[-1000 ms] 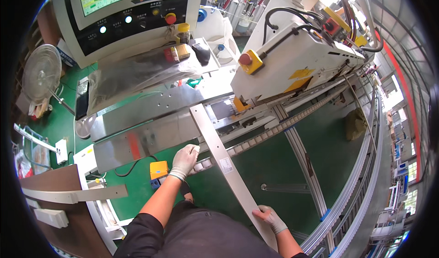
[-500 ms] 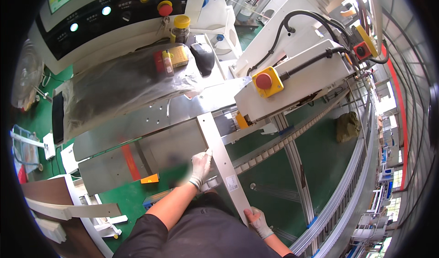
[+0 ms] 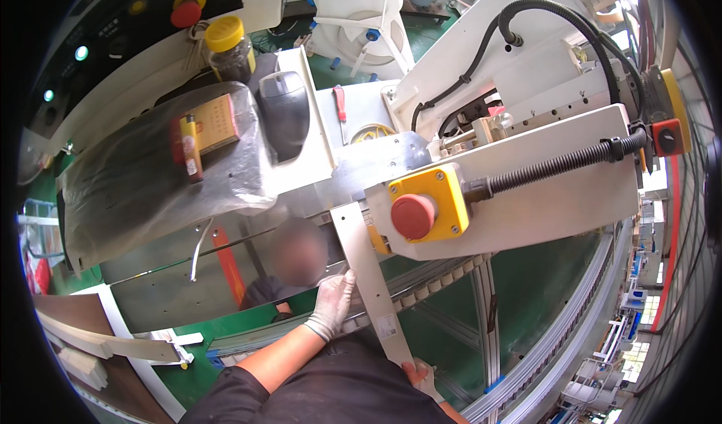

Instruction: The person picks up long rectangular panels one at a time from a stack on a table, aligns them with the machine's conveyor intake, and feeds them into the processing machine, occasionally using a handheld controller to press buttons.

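Observation:
A long, pale flat bar [image 3: 366, 277] with small holes and a white label slants from the machine's metal bed towards my body. Gloved, my left hand [image 3: 333, 305] is closed on the bar's left edge about midway along, thumb on top. Down at the near end, my right hand [image 3: 423, 377] wraps round the bar, also in a glove; part of it is hidden below the bar. The bar's far end overlaps the edge of the shiny metal bed [image 3: 226, 262], beside an orange block [image 3: 377, 240] under the white machine arm.
A red stop button [image 3: 413, 216] on a yellow box sits just right of the bar's far end. On the left lie a plastic-covered pad [image 3: 150, 183], a lighter [image 3: 191, 149], a black mouse [image 3: 284, 116] and a yellow-lidded jar [image 3: 230, 48]. A red-handled tool [image 3: 340, 107] lies behind.
My view has moved in closer to the machine, and the stop button looks larger. Both hands keep hold of the bar, whose far end now appears nearer the stop button.

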The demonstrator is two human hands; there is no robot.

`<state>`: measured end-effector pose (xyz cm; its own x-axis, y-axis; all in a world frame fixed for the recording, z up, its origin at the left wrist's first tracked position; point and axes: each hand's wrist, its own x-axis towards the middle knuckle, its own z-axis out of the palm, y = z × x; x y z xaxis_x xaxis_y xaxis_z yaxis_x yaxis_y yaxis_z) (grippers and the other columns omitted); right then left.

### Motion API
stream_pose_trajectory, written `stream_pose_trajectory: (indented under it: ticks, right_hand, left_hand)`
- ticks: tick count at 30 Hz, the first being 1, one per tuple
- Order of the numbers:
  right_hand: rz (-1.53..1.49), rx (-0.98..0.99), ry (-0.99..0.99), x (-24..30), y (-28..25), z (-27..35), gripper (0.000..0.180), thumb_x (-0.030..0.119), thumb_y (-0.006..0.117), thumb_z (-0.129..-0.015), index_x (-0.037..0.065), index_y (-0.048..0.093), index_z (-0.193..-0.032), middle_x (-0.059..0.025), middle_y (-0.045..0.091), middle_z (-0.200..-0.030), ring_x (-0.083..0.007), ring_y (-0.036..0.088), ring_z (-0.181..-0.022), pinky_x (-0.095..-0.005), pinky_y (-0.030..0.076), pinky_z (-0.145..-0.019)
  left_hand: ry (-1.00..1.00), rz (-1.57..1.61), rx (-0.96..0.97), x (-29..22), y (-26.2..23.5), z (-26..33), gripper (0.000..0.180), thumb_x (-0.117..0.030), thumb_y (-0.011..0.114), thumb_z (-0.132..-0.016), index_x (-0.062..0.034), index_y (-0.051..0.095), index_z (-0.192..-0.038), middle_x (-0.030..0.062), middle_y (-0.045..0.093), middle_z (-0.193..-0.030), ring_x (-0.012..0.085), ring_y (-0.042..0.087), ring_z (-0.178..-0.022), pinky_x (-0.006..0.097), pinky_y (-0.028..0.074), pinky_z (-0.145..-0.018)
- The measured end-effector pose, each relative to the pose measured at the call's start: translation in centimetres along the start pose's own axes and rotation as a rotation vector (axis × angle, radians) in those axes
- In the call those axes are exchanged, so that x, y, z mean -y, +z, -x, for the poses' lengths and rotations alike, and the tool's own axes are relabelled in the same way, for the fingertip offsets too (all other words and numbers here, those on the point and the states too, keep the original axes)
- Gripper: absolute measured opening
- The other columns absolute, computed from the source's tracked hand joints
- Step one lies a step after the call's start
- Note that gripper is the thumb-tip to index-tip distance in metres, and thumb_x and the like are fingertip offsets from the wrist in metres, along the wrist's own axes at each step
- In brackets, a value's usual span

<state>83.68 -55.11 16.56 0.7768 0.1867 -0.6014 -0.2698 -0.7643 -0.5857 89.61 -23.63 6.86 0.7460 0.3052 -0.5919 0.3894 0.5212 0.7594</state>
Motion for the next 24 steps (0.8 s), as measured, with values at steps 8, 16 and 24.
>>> stream_pose_trajectory:
  ticks: [8,16,24]
  right_hand:
    - [0.169,-0.043,-0.247,-7.2,-6.7,-4.9,0.033,0.037,0.061,-0.101,0.006,0.071,-0.103,-0.013,0.07,-0.085,-0.0349,0.068,-0.077,-0.0448,0.051,-0.068]
    - [0.419,-0.235,-0.562,-17.1,-13.3,-12.0,0.011,0.025,0.064,-0.097,0.015,0.063,-0.102,-0.0087,0.061,-0.073,-0.035,0.061,-0.058,-0.048,0.047,-0.049]
    - [0.011,-0.663,-0.741,-2.6,-16.4,-23.4,0.029,0.029,0.067,-0.099,0.001,0.07,-0.108,-0.0137,0.07,-0.105,-0.0289,0.068,-0.097,-0.0389,0.054,-0.089]
  left_hand:
    - [0.423,-0.639,-0.004,1.0,8.2,-4.6,0.025,-0.019,0.047,-0.105,0.0001,0.063,-0.11,0.0237,0.071,-0.095,0.0389,0.071,-0.094,0.049,0.051,-0.077]
    - [0.455,-0.441,0.0,-1.2,17.7,-7.7,0.034,-0.022,0.04,-0.106,0.003,0.063,-0.112,0.0247,0.069,-0.096,0.043,0.065,-0.101,0.046,0.048,-0.093]
    - [0.573,-0.358,0.295,3.1,22.8,-12.5,0.04,-0.034,0.046,-0.108,-0.0015,0.058,-0.128,0.0109,0.067,-0.118,0.0266,0.064,-0.11,0.04,0.052,-0.097]
